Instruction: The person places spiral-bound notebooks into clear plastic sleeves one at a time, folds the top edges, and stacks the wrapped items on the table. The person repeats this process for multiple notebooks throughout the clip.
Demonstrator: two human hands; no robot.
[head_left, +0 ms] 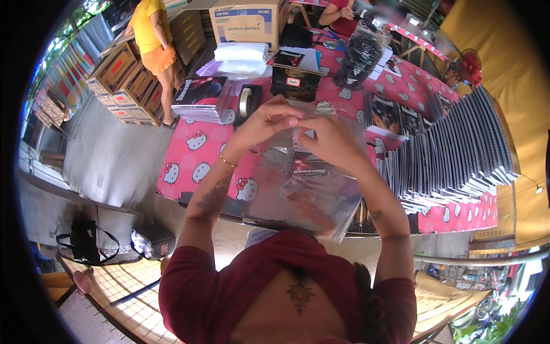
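Observation:
A wide clear plastic bag (pixel 338 200) lies spread over the front of the table, with a dark-covered notebook (pixel 307 163) showing through it. My left hand (pixel 264 123) and my right hand (pixel 335 140) meet above its far part, fingertips almost touching. Both hands are closed, fingers bent in a pinch on what appears to be the film of the bag. What exactly lies between the fingertips is too small to make out. Beyond my left hand stands a tape dispenser (pixel 246 102), dark with a pale roll.
To the right, a long row of spiral notebooks (pixel 452 155) leans along the pink patterned tablecloth (pixel 195 140). Another notebook stack (pixel 200 97) sits left. Behind are a cardboard box (pixel 246 26) and a black plastic bundle (pixel 358 60). A person in yellow (pixel 150 34) stands by cartons (pixel 123 86).

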